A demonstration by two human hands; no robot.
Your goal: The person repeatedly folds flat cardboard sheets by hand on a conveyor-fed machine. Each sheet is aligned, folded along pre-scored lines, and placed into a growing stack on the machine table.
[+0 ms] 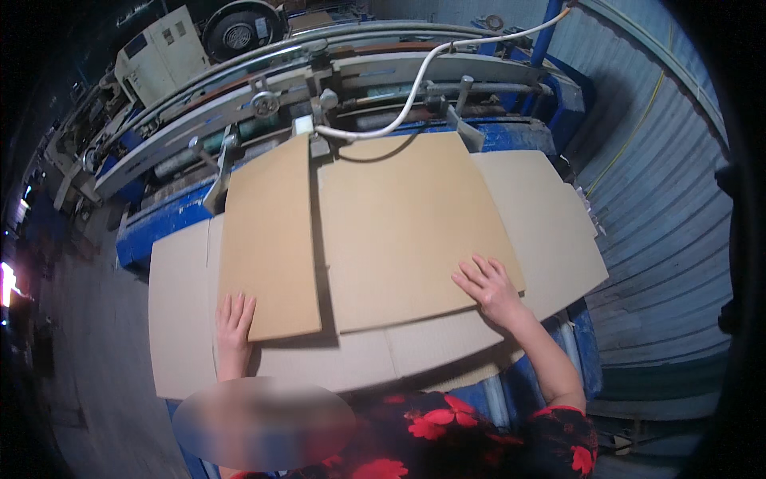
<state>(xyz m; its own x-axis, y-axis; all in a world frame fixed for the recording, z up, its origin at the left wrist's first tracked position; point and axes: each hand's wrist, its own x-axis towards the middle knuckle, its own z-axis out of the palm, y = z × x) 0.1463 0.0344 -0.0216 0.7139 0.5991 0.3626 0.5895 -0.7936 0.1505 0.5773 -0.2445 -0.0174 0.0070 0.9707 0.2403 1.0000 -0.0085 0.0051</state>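
Observation:
Two tan cardboard panels lie side by side with a dark gap between them. My left hand rests at the lower left corner of the narrower left panel, fingers stretched forward. On the wider right panel, my right hand lies near the lower right corner with its fingers spread. Beneath both panels is a larger, paler cardboard sheet that sticks out at the left, right and near sides. The far edges of the panels reach the machine's rollers and guides.
A blue machine with rollers and metal bars spans the far side. A white hose curves over it. A corrugated metal wall stands at the right. Beige equipment with a dark round wheel is at the far left.

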